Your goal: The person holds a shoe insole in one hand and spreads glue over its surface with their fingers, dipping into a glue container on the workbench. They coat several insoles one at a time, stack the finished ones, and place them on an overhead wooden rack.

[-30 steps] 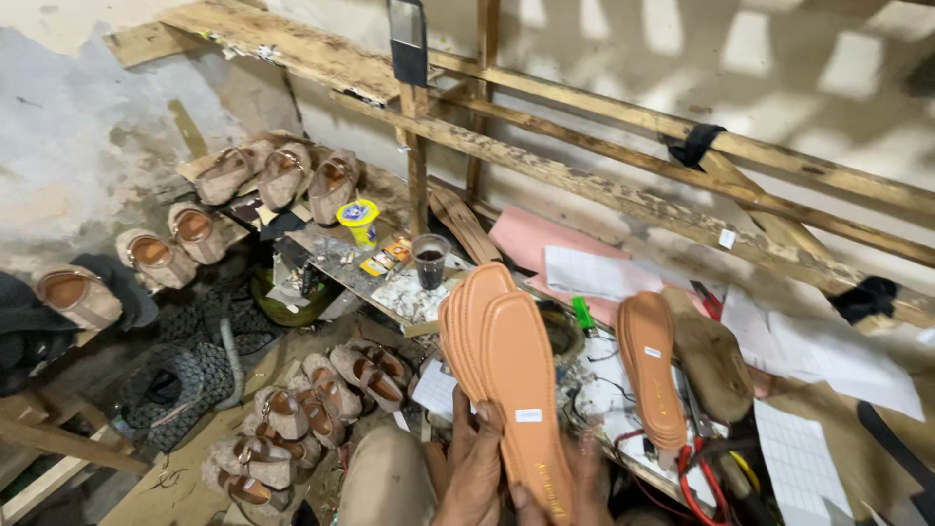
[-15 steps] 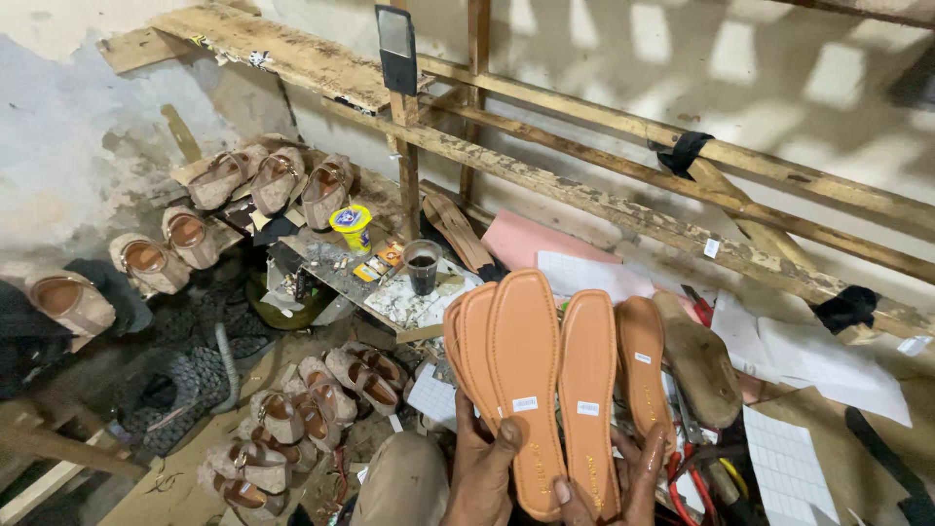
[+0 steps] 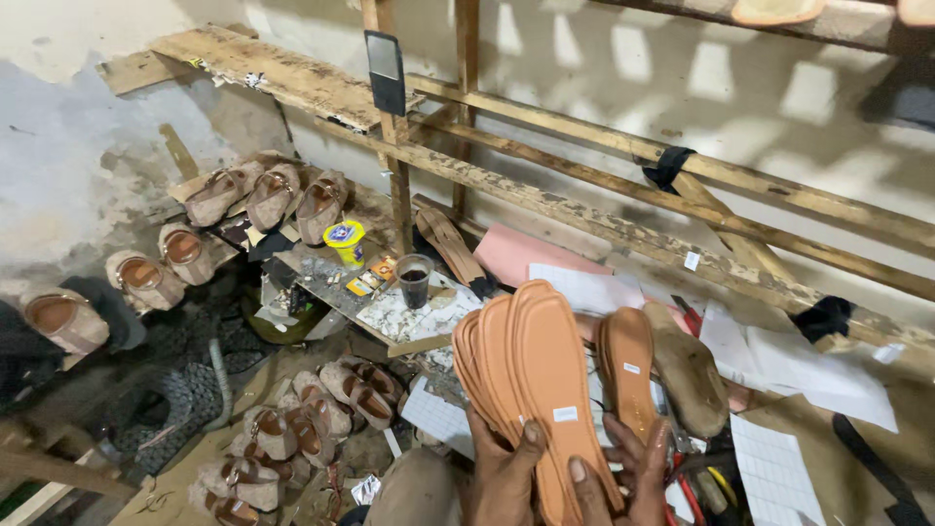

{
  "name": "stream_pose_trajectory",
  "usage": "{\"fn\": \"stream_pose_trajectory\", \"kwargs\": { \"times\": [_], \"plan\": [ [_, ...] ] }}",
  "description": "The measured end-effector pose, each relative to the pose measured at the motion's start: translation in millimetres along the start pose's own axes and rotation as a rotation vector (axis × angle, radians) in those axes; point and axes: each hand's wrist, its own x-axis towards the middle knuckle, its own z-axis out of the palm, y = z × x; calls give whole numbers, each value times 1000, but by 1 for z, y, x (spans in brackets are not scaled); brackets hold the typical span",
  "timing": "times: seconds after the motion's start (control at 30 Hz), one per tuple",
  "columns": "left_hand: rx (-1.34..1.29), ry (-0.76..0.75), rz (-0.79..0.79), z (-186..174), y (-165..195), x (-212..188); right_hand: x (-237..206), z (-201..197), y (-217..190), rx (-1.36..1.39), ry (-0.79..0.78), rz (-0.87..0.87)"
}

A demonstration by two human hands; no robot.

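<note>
A fanned stack of tan insoles (image 3: 526,380) stands upright at the lower middle of the head view. My left hand (image 3: 502,477) grips its lower end from the left, thumb across the front insole. My right hand (image 3: 633,472) closes on the same end from the right, its thumb on the front insole. A single tan insole (image 3: 628,365) rises just above my right fingers, beside a worn grey sole (image 3: 687,380). I cannot tell whether my right hand holds that one too.
Brown sandals (image 3: 243,195) line a low shelf at the left and several more sandals (image 3: 312,429) lie on the floor. A dark cup (image 3: 414,281) and yellow tub (image 3: 346,239) sit on a cluttered board. White papers (image 3: 808,370) and rough wooden beams (image 3: 623,146) fill the right.
Half a second ago one insole was spread out to the right of the stack; now it is back against the stack. The stack has shifted slightly right.
</note>
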Motion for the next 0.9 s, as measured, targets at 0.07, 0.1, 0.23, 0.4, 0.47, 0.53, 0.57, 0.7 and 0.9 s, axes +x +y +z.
{"fn": "stream_pose_trajectory", "kwargs": {
  "times": [0.07, 0.1, 0.23, 0.4, 0.47, 0.53, 0.57, 0.7, 0.9],
  "plan": [
    [-39, 23, -35, 6, -12, -1, 7, -6, -9, -237, -37, -339],
    [74, -14, -44, 7, -15, 1, 13, -9, -12, -356, -55, -518],
    [122, -149, -305, -2, -11, 4, 14, -22, -37, -227, -231, -427],
    [9, -210, -518, -9, 6, 8, 13, -34, -73, 321, -101, 359],
    [-165, -159, -583, -10, 11, 6, 16, -35, -82, 397, -73, 474],
    [-274, -238, -560, -10, 15, 3, 21, -34, -84, 369, -155, 529],
    [-326, -279, -550, -10, 17, 2, 23, -34, -82, 304, -246, 524],
    [-173, -253, -583, -8, 26, 3, 13, -40, -61, 253, -328, 424],
    [-266, -337, -528, -9, 36, -5, -13, -50, -8, 252, 7, 319]
  ]
}}
